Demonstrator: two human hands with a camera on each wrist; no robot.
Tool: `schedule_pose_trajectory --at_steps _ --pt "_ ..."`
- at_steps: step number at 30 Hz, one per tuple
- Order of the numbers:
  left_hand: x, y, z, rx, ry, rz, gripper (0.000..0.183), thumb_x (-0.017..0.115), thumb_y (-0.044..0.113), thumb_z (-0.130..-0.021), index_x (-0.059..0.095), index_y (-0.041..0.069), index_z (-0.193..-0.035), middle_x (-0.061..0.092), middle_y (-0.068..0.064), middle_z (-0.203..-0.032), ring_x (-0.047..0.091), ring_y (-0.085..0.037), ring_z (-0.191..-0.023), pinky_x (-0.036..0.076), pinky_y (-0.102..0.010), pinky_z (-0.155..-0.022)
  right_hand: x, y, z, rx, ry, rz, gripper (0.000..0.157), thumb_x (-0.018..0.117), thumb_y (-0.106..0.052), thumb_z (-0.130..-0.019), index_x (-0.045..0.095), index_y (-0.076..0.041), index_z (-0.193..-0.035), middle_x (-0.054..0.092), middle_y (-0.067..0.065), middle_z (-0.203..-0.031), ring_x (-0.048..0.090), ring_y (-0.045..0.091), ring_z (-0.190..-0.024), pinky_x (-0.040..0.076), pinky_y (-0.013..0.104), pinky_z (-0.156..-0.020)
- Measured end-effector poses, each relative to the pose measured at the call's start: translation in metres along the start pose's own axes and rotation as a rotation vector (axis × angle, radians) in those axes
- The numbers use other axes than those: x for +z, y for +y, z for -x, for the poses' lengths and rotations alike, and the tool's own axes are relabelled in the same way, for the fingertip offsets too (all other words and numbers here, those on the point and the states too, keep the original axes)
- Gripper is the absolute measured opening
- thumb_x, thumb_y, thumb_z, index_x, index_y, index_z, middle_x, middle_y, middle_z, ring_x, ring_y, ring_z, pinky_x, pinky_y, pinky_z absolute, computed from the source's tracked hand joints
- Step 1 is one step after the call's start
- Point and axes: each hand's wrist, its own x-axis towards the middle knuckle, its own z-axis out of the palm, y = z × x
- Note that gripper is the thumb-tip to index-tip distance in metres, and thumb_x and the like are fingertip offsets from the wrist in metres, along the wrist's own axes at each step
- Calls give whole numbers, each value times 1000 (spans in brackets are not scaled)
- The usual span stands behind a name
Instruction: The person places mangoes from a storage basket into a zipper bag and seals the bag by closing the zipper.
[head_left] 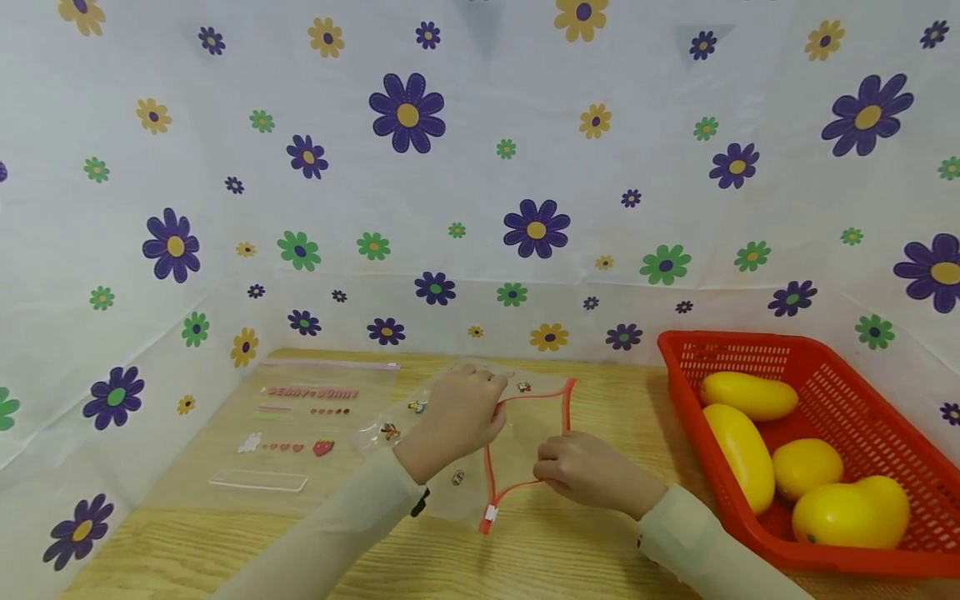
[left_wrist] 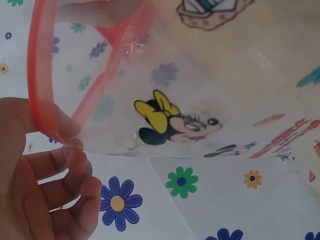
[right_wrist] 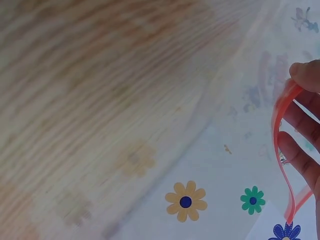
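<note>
Between both hands, a clear zip bag (head_left: 517,442) with a red zipper edge and cartoon prints stands with its mouth spread wide. My left hand (head_left: 461,410) pinches one red edge of the mouth, thumb against fingers; the left wrist view shows the red strip (left_wrist: 42,65) in that grip and a cartoon mouse head (left_wrist: 167,122) printed on the film. On the opposite side, my right hand (head_left: 592,472) pinches the other edge, and the right wrist view shows thumb and fingers on its red strip (right_wrist: 280,115). A white slider (head_left: 491,513) sits at the near corner.
A second clear bag (head_left: 300,417) with a pink zipper and strawberry and bunny prints lies flat on the wooden table (head_left: 180,546) at left. At right stands a red basket (head_left: 678,392) holding several yellow fruit-like things (head_left: 851,512). Flower-printed sheeting (head_left: 480,183) surrounds the table.
</note>
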Motion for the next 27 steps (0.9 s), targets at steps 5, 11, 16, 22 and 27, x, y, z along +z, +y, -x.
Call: schedule_pose_trajectory --at_steps 5,11,16,22,27 --pt "2 2 0 -19 -14 37 33 64 28 -82 67 12 -111 72 -3 -94 65 -19 -77 51 -31 -63 -1 -1 0 33 -70 -20 5 69 -18 -83 69 -17 -88 64 -5 -83 59 9 -76 51 23 -74" --pt "2 8 0 -52 -38 35 36 63 31 -84 65 13 -115 71 -3 -100 66 -19 -87 53 -33 -68 -4 -2 1 53 -80 -27 9 72 -18 -80 69 -18 -89 66 -5 -85 61 10 -81 52 27 -80" --pt "5 8 2 -51 16 47 30 63 29 -83 67 12 -107 70 -1 -86 64 -18 -76 49 -28 -56 -7 -2 3 44 -19 0 15 75 -18 -77 69 -18 -90 67 -6 -89 61 10 -84 52 29 -81" --pt "6 8 6 -44 72 59 14 65 27 -80 65 14 -84 59 3 -65 59 -16 -66 40 -24 -49 -6 0 6 28 63 39 11 75 -17 -77 69 -18 -86 66 -6 -86 60 10 -82 51 27 -77" --pt "3 10 11 -27 102 78 12 66 23 -78 60 13 -75 51 5 -58 51 -13 -56 32 -22 -45 1 1 7 7 76 25 9 74 -15 -77 68 -18 -82 64 -6 -82 60 9 -78 51 26 -76"
